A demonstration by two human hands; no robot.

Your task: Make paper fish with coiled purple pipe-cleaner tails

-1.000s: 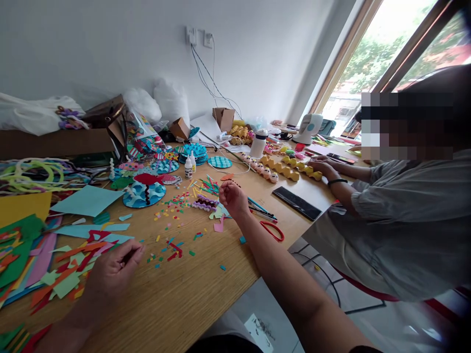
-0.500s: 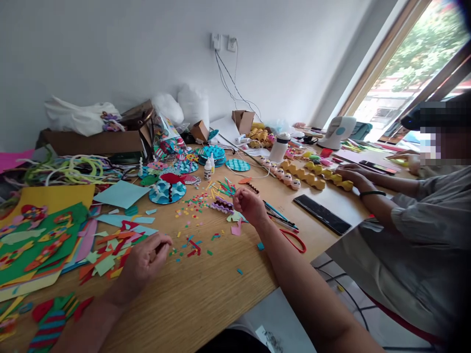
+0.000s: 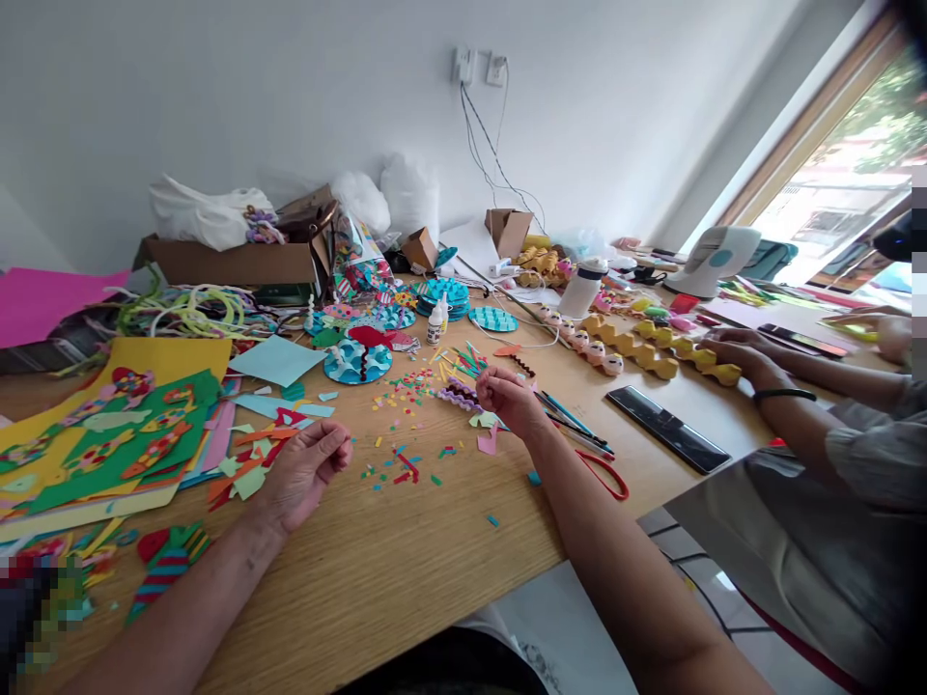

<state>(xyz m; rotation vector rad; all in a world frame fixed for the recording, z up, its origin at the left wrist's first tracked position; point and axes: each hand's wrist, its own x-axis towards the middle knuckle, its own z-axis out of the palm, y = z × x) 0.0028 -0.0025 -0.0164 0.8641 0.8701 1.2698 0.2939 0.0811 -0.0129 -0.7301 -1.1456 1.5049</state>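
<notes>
Our left hand (image 3: 308,473) hangs over the left part of the counter (image 3: 391,560), its forearm rising from the lower left; the fingers curl inward and the thumb rests toward the index finger. Our right hand (image 3: 511,401) reaches farther out, the forearm slanting in from the lower right, with the fingers bent into a loose fist and the thumb close to the fingertips. Both hands are closed; we cannot tell whether either pinches something tiny.

The purple strip (image 3: 453,396) lies on the counter just beside the right hand's fingers, on their left; its near end is partly hidden, so we cannot tell if they touch. A pink scrap (image 3: 488,440) lies near, below that hand, and pencils (image 3: 575,417) and the red loop (image 3: 604,473) lie to its right. Paper scraps (image 3: 250,468) lie beside the left hand, and small bits (image 3: 406,468) are spread between our hands.

Compared with the earlier frames, our view has swung left: the pink sheet (image 3: 54,304) now shows more fully, and the other person's head is mostly out of view. Our left hand has turned and loosened from a tighter curl, while the right keeps nearly the same pose.
</notes>
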